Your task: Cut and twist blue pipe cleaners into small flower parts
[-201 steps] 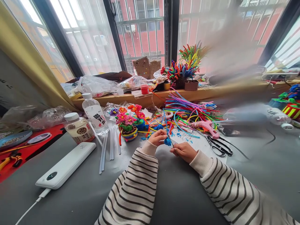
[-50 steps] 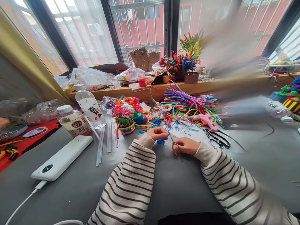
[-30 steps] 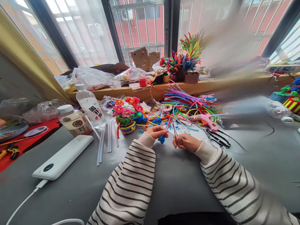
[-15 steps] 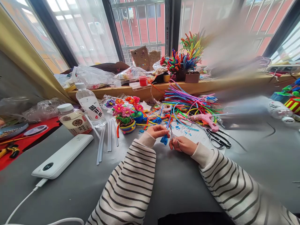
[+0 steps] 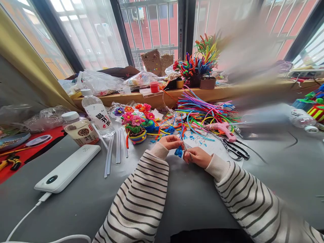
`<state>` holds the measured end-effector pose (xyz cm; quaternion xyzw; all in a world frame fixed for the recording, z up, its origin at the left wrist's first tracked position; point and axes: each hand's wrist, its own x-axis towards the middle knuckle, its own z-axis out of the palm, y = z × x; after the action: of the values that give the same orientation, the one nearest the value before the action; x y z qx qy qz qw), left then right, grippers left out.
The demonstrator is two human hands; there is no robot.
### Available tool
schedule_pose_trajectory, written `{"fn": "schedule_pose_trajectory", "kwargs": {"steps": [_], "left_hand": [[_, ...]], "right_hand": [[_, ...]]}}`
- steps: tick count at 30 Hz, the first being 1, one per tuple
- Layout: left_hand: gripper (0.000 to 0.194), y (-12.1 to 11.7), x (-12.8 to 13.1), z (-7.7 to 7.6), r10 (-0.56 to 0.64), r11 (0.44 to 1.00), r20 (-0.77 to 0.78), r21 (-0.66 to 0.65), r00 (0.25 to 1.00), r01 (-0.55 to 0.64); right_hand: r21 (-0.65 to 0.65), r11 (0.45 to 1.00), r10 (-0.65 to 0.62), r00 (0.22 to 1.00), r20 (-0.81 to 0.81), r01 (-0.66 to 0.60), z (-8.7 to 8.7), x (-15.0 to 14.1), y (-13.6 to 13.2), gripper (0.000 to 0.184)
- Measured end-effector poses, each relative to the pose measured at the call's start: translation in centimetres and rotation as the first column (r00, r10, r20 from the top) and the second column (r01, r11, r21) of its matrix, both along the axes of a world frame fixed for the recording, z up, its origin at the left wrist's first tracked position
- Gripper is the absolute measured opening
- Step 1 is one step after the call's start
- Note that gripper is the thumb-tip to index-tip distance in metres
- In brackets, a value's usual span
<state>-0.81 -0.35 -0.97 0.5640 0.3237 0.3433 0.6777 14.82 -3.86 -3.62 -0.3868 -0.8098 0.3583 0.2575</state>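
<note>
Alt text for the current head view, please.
The left hand holds a fuzzy blue piece, and the right hand holds small scissors right beside it. Beyond them on the grey table are potted flowers, colourful stems and a pink glue gun.

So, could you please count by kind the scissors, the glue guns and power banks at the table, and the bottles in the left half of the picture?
Small scissors in the right hand: 1
Large scissors: 1
Glue gun: 1
Power bank: 1
Bottles: 2
Total: 6
</note>
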Motion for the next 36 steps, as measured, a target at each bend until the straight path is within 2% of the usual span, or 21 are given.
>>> {"fn": "schedule_pose_trajectory", "kwargs": {"steps": [11, 19, 28, 36], "left_hand": [[0.029, 0.16, 0.06, -0.33, 0.025, 1.000, -0.011, -0.015, 1.000, -0.025], [0.028, -0.18, -0.04, 0.35, 0.018, 0.999, -0.018, -0.027, 1.000, -0.019], [0.025, -0.28, -0.10, 0.37, 0.025, 0.997, -0.007, -0.067, 1.000, -0.025], [0.025, -0.15, -0.06, 0.13, -0.010, 0.998, 0.015, -0.062, 1.000, 0.011]], "right_hand": [[-0.064, 0.998, 0.007, 0.994, -0.105, -0.014, 0.08, 0.02, -0.12, 0.057], [-0.095, 0.995, -0.026, 0.991, -0.131, 0.013, -0.11, 0.04, 0.00, 0.053], [0.026, 0.991, -0.131, 0.991, -0.006, 0.131, 0.20, -0.31, -0.31, 0.047], [0.094, 0.988, -0.130, 0.991, 0.038, 0.126, 0.22, -0.45, -0.57, 0.050]]}}
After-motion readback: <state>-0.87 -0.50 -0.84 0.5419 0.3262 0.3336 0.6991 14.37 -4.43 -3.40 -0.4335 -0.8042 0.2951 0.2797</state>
